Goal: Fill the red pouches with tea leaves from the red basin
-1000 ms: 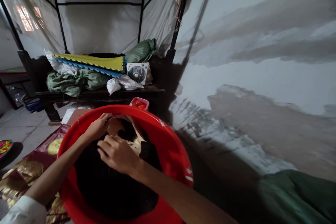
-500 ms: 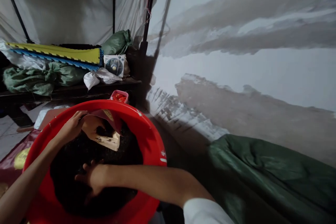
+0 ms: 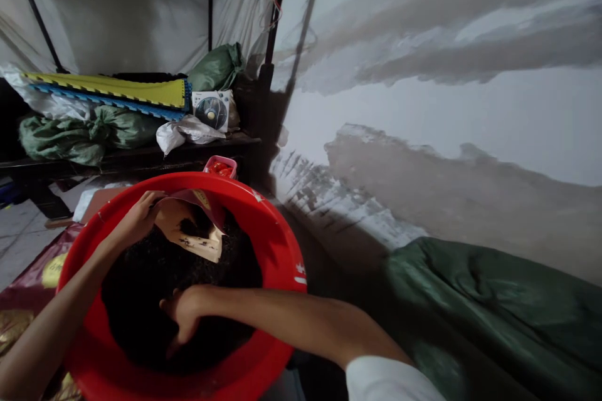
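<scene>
A large red plastic tub (image 3: 281,244) holds dark, loose, crumbly material (image 3: 160,269) that looks like dry tea leaves. Inside its far part a paper bag (image 3: 181,229), maroon outside and tan inside, lies tilted with its mouth towards me. Dark bits cling to the tan lining. My left hand (image 3: 141,216) grips the bag's upper left edge, fingers closed around it. Lower down, my right hand (image 3: 188,308) reaches into the dark material. Its thumb and a finger show apart; the other fingertips are sunk in the material and hidden.
Behind the tub is a dark bench (image 3: 126,160) with green sacks (image 3: 61,138), yellow and blue foam mats (image 3: 117,91) and a box fan (image 3: 211,111). A pink basket (image 3: 221,167) with red items sits just beyond the rim. A green tarp-like cover (image 3: 489,301) lies right, by the patchy wall (image 3: 446,138).
My right hand has dipped deeper into the dark material, its fingers less spread to view. My left hand keeps hold of the bag. The whole view has shifted slightly.
</scene>
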Demonstrator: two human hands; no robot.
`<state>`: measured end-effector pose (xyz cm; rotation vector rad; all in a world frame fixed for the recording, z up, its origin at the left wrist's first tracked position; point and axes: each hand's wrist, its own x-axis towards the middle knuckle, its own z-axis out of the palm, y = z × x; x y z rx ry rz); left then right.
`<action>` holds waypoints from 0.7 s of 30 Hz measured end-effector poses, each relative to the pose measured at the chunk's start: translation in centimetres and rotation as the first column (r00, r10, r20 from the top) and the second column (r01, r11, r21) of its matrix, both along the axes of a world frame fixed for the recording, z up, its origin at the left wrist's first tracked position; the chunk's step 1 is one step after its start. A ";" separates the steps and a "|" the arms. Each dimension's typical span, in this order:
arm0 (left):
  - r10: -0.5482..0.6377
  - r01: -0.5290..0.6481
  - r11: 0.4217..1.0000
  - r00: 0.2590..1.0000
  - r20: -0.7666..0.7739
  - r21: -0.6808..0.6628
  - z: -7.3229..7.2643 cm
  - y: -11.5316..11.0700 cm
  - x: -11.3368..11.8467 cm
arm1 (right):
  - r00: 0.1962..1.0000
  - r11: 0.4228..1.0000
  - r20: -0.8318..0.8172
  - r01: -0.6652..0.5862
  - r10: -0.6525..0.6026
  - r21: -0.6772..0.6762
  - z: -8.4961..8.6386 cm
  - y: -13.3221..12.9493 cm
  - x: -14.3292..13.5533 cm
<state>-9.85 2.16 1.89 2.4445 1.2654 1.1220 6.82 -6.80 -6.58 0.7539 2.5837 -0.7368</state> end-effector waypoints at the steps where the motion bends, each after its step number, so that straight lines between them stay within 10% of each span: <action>1: -0.001 0.001 1.000 1.000 0.005 -0.002 -0.1 0.0 0.0 | 0.999 0.997 0.035 -0.019 0.022 -0.080 0.4 -0.5 0.0; 13: -0.071 0.070 0.997 0.997 0.027 0.028 -1.0 -0.5 0.6 | 0.971 0.962 -0.238 -0.059 -0.006 -0.266 -0.4 -2.8 0.3; 21: -0.097 0.097 0.995 0.994 0.041 0.016 -1.0 -0.6 0.5 | 0.899 0.972 -0.434 -0.152 0.061 -0.179 2.7 -2.7 0.1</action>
